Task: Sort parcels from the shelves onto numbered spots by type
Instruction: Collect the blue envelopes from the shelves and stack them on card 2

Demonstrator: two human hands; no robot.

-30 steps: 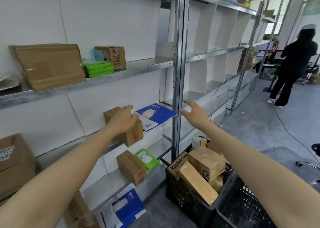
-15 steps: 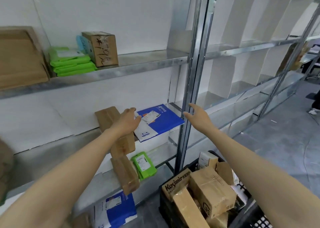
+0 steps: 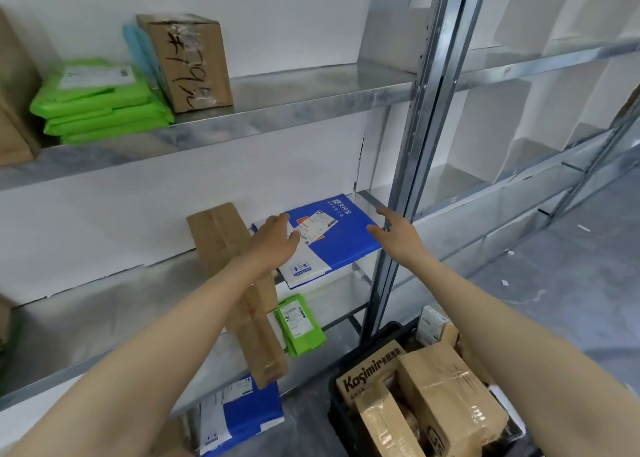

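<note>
At frame centre, left hand (image 3: 273, 245) and right hand (image 3: 398, 233) flank a blue mailer (image 3: 341, 238), fingers spread. Lower right, a black crate (image 3: 341, 418) holds cardboard boxes (image 3: 446, 397).

Two bare hands, the left hand (image 3: 273, 240) and the right hand (image 3: 398, 236), were in view. Blue mailers numbered two: one (image 3: 341, 236) on the middle shelf, one (image 3: 242, 411) at floor level. Green mailers formed a stack (image 3: 100, 108) of perhaps four, its layers hard to separate, plus a single one (image 3: 300, 323) lower down. One black crate (image 3: 349, 418) held at least four cardboard boxes.
</note>
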